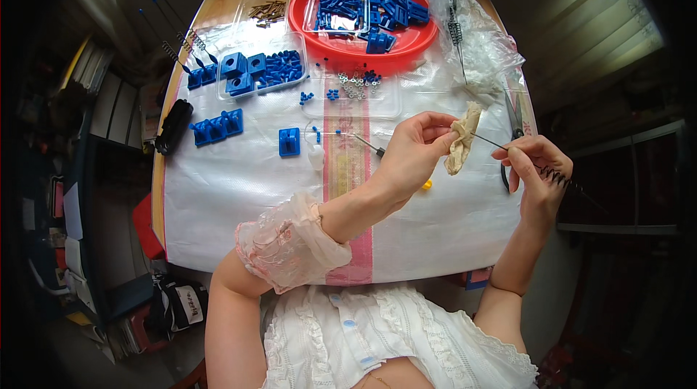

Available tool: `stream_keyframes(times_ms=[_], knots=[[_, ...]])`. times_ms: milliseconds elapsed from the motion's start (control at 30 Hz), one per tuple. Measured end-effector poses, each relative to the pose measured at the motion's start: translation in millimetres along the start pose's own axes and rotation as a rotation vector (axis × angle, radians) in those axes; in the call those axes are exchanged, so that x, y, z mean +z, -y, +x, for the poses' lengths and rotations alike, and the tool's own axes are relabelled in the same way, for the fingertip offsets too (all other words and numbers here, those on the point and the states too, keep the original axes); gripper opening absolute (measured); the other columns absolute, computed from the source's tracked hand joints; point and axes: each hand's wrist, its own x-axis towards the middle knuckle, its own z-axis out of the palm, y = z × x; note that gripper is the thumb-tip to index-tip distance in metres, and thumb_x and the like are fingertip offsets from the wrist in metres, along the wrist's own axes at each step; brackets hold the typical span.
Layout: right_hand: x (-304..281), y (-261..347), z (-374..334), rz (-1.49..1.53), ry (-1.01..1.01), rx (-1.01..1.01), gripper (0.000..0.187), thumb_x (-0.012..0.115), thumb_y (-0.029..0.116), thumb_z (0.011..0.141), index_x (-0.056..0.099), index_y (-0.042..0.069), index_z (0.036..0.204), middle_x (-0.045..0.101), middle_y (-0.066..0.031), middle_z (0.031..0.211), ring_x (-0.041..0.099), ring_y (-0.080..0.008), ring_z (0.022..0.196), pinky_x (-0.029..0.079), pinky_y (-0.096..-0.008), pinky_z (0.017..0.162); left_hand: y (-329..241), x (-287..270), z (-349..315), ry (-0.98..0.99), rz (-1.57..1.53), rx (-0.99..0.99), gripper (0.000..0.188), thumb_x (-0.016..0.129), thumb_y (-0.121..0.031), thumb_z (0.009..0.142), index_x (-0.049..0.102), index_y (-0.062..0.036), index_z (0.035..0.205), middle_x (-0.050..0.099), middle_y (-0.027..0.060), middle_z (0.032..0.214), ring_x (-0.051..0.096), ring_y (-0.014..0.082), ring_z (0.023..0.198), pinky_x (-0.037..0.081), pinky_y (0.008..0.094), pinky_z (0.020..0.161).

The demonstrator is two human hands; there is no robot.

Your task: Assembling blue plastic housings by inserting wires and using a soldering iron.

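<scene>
My left hand (415,148) pinches a crumpled beige cloth (459,148) above the right part of the table. A thin dark rod with a coiled spring section (553,174) runs through my right hand (536,160), whose fingers are closed on it. The rod's far end meets the cloth; whether the cloth wraps fully around it is hidden. Below my left hand lies a tool with a thin metal shaft (367,143), its handle mostly covered. A small yellow piece (427,185) shows beside my left wrist. A pair of scissors (516,119) lies beyond my right hand.
At the back stands a red basin (299,33) of blue plastic parts. Left of it are a clear tray (301,75) with blue blocks and pegs, and brass-coloured pieces (268,13). Nearer are a blue bracket (289,142), a blue rack (218,127) and a black case (174,127).
</scene>
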Motion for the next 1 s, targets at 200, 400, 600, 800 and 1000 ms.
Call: stream_keyframes(times_ms=[200, 400, 600, 800, 1000], knots=[[3, -3, 2, 0.003, 0.031, 0.004, 0.006, 0.067, -0.003, 0.090, 0.070, -0.006, 0.086, 0.075, -0.0153, 0.085, 0.056, -0.0049, 0.055, 0.041, -0.0191, 0.051, 1, -3, -6, 0.061, -0.222, -0.072, 0.033, 0.060, -0.014, 0.107, 0.058, 0.0043, 0.135, 0.070, 0.0071, 0.119, 0.066, 0.0101, 0.105, 0.052, 0.0240, 0.093], [14, -2, 1, -0.247, 0.133, -0.096, 0.003, 0.069, -0.007, 0.086, 0.070, -0.005, 0.086, 0.076, -0.0102, 0.084, 0.060, -0.0065, 0.058, 0.044, -0.0213, 0.052, 1, -17, -10, 0.060, 0.044, -0.019, 0.028, 0.066, -0.020, 0.104, 0.068, 0.0025, 0.122, 0.072, 0.0035, 0.108, 0.066, 0.0080, 0.099, 0.053, 0.0237, 0.091], [20, -3, 3, -0.509, 0.300, -0.514, 0.014, 0.075, -0.010, 0.075, 0.068, -0.001, 0.083, 0.075, -0.0104, 0.081, 0.063, -0.0158, 0.056, 0.047, -0.0261, 0.053, 1, -32, -19, 0.031, 0.389, 0.166, 0.021, 0.067, -0.013, 0.102, 0.071, 0.0038, 0.113, 0.073, 0.0025, 0.097, 0.067, 0.0060, 0.087, 0.055, 0.0224, 0.079], [20, 0, 3, -0.572, 0.336, -0.647, 0.017, 0.077, -0.010, 0.072, 0.067, 0.001, 0.081, 0.074, -0.0095, 0.080, 0.064, -0.0188, 0.055, 0.048, -0.0279, 0.052, -4, -33, -25, 0.050, 0.458, 0.155, 0.018, 0.064, -0.010, 0.102, 0.070, 0.0045, 0.112, 0.072, 0.0032, 0.096, 0.067, 0.0057, 0.087, 0.054, 0.0220, 0.078], [26, -5, 5, -0.573, 0.308, -0.696, 0.017, 0.077, -0.010, 0.072, 0.068, 0.000, 0.082, 0.075, -0.0109, 0.081, 0.065, -0.0185, 0.056, 0.049, -0.0282, 0.054, -2, -32, -22, 0.012, 0.058, -0.098, 0.022, 0.062, -0.014, 0.104, 0.068, 0.0042, 0.116, 0.072, 0.0043, 0.101, 0.066, 0.0072, 0.091, 0.053, 0.0222, 0.085]])
